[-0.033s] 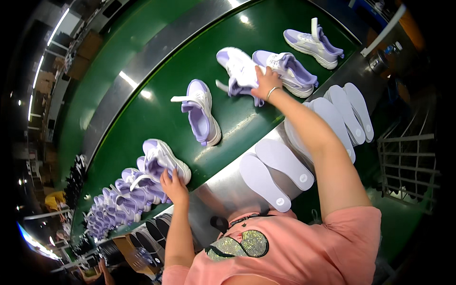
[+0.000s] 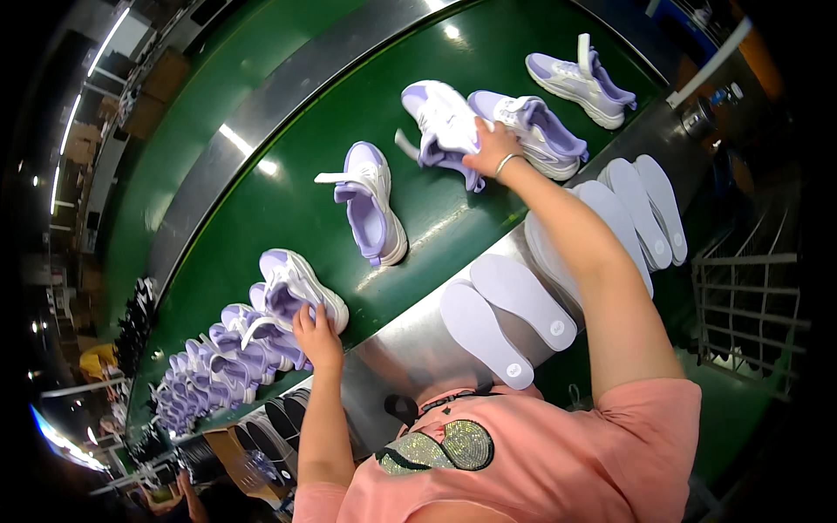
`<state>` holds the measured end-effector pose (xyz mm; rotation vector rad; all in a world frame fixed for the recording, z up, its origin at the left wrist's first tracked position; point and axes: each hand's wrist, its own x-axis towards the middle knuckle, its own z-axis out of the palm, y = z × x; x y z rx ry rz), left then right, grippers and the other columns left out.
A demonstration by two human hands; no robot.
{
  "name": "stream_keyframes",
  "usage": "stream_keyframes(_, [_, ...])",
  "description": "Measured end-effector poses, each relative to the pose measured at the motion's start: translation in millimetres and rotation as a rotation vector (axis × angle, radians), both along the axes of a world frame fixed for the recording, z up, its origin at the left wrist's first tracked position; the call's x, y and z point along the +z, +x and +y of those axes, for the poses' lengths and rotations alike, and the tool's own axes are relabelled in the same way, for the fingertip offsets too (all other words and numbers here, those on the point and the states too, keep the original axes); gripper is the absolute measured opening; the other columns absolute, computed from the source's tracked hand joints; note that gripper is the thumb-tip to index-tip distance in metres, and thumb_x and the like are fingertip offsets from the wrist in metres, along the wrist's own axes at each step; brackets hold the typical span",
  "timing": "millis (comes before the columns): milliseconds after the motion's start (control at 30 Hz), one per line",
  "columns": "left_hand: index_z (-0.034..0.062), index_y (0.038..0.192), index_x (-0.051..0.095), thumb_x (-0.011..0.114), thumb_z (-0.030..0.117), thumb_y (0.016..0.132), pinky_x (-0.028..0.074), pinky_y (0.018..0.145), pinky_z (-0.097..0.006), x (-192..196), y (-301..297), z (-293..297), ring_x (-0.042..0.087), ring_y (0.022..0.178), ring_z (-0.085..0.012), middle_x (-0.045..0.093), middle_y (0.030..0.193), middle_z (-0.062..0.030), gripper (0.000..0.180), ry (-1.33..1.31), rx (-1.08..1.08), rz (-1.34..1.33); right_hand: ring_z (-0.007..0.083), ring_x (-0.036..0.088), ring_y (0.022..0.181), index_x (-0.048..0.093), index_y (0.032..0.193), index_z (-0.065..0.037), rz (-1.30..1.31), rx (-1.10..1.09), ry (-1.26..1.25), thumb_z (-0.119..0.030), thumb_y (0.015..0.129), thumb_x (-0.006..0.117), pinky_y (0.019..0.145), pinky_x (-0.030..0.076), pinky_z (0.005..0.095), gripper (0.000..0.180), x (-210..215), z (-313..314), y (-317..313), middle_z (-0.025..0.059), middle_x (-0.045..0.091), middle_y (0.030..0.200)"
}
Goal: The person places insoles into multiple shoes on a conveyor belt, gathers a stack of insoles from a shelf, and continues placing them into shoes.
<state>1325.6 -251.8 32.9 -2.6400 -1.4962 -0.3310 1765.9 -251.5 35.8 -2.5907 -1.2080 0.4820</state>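
My right hand (image 2: 495,150) holds a white and lilac sneaker (image 2: 443,118) by its side near the heel, the shoe tipped over with its strap hanging to the left. Close to that hand sits another lilac sneaker (image 2: 532,131). At the left, my left hand (image 2: 318,338) grips the heel end of a sneaker (image 2: 292,277), fingers at its opening. Between the hands, one more sneaker (image 2: 370,205) stands on the green belt (image 2: 436,231) with its strap folded out to the left.
A single sneaker (image 2: 580,83) stands at the far right. Pale lilac insoles (image 2: 488,331) lie on the metal ledge (image 2: 384,357) before me, with stacked insoles (image 2: 641,209) farther right. A row of sneakers (image 2: 205,375) trails off left. A wire rack (image 2: 750,296) stands at the right.
The whole picture has shifted very slightly. Both hands stay on the same sneakers.
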Motion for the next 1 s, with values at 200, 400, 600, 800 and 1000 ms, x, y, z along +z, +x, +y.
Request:
stream_keyframes(200, [0.0081, 0.102, 0.053, 0.058, 0.009, 0.069, 0.032, 0.088, -0.043, 9, 5, 51, 0.041, 0.102, -0.0329, 0.046, 0.109, -0.0154, 0.034, 0.007, 0.168, 0.138, 0.025, 0.052, 0.096, 0.035, 0.121, 0.003, 0.64, -0.032, 0.316, -0.03, 0.067, 0.062, 0.082, 0.041, 0.0319, 0.068, -36, 2, 20, 0.0189, 0.051, 0.109])
stream_keyframes(400, [0.0065, 0.101, 0.052, 0.063, 0.021, 0.067, 0.032, 0.087, -0.04, 30, 117, 45, 0.042, 0.103, -0.0302, 0.049, 0.106, -0.0115, 0.038, -0.119, -0.326, -0.165, 0.0216, 0.057, 0.074, 0.044, 0.108, 0.001, 1.108, -0.178, 0.244, -0.019, 0.07, 0.056, 0.061, 0.048, 0.0325, 0.044, -36, -7, -1, 0.0137, 0.057, 0.09])
stream_keyframes(600, [0.0041, 0.076, 0.06, 0.063, 0.017, 0.065, 0.038, 0.074, -0.04, 28, 148, 30, 0.048, 0.09, -0.0298, 0.059, 0.077, -0.0093, 0.017, -0.126, -0.29, -0.08, 0.0271, 0.06, 0.07, 0.051, 0.097, 0.007, 0.657, -0.009, 0.011, -0.01, 0.07, 0.054, 0.051, 0.049, 0.0364, 0.032, -34, -12, -45, 0.0188, 0.058, 0.087])
stream_keyframes(800, [0.0025, 0.072, 0.058, 0.063, 0.018, 0.066, 0.038, 0.063, -0.04, 86, 98, -40, 0.05, 0.07, -0.0311, 0.054, 0.066, -0.014, 0.017, -0.107, -0.286, -0.176, 0.0312, 0.06, 0.066, 0.055, 0.09, 0.007, 1.046, -0.095, 0.175, -0.005, 0.066, 0.052, 0.043, 0.049, 0.0394, 0.027, 41, -59, -116, 0.019, 0.058, 0.078])
stream_keyframes(1000, [0.0034, 0.072, 0.057, 0.062, 0.019, 0.066, 0.037, 0.062, -0.04, 107, 4, -145, 0.05, 0.07, -0.0299, 0.054, 0.064, -0.0126, 0.018, -0.215, -0.29, 0.002, 0.0269, 0.061, 0.066, 0.06, 0.073, 0.006, 0.924, 0.212, -0.05, -0.008, 0.065, 0.053, 0.052, 0.049, 0.0364, 0.018, 81, -141, -222, 0.0204, 0.059, 0.068])
